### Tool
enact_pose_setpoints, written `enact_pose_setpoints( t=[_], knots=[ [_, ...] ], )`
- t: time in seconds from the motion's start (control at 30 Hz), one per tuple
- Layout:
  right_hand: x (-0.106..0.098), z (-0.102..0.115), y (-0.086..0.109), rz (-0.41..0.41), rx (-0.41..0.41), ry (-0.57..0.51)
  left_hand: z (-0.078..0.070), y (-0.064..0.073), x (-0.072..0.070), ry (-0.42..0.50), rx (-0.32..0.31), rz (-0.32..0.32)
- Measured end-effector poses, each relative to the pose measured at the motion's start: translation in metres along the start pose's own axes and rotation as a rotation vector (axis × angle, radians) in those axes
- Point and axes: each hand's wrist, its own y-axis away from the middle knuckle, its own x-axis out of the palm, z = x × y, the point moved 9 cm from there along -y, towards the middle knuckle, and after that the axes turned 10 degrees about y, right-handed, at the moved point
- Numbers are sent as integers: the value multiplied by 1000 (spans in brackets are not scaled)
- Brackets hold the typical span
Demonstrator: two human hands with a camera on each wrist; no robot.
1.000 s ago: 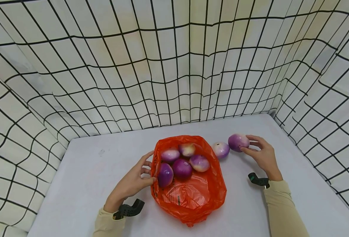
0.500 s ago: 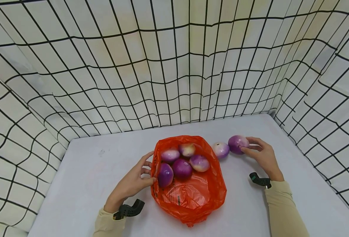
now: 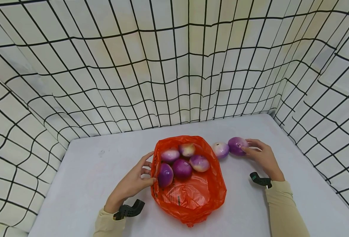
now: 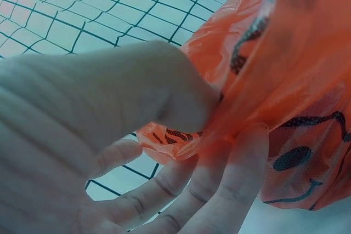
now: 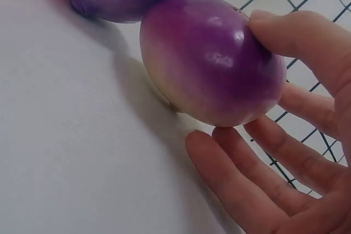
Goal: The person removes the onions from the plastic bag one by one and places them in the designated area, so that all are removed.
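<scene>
My left hand (image 3: pixel 132 180) pinches the left edge of a red plastic bag (image 3: pixel 201 207) that stands with its mouth spread. In the left wrist view the bag's thin film (image 4: pixel 241 97) is caught between thumb and fingers, and dark print shows on it. Several glossy purple-and-white onions lie in the bag, among them a deep purple onion (image 3: pixel 182 169). To the right of the bag, my right hand (image 3: pixel 264 157) holds a purple onion (image 3: pixel 236 146) between thumb and fingertips, close over the table. Beside it, a paler onion (image 3: pixel 220 150) sits near the bag's rim.
A white table (image 3: pixel 103 154) lies under everything. Black grid netting (image 3: pixel 174 75) over pale walls rises behind the table and on both sides. Each wrist wears a black camera mount, such as the left mount (image 3: pixel 131 208).
The right hand and its onion have come slightly down and toward me, and the onion has turned a little. The left hand, the bag and the onions in it have stayed put.
</scene>
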Motion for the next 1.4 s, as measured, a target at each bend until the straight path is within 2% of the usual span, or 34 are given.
enact_pose_setpoints(
  t=[0.3, 0.43, 0.53, 0.73, 0.9, 1.4],
  knots=[
    [-5, 0, 4, -6, 16, 10, -4, 1, 0, -4, 21, 14],
    [-7, 1, 4, -8, 28, 5, -3, 1, 0, -7, 4, -1],
    [-10, 2, 5, -42, 24, 9, -2, 1, -1, -10, -5, -12],
    [-20, 4, 7, -158, 19, 0, -3, 1, 0, -15, 15, 5],
    [-25, 10, 8, -218, 12, -19, -2, 0, 1, -13, -2, -7],
    [-28, 43, 18, -275, -41, -21, -5, 3, -5, -39, 5, -48]
  ],
)
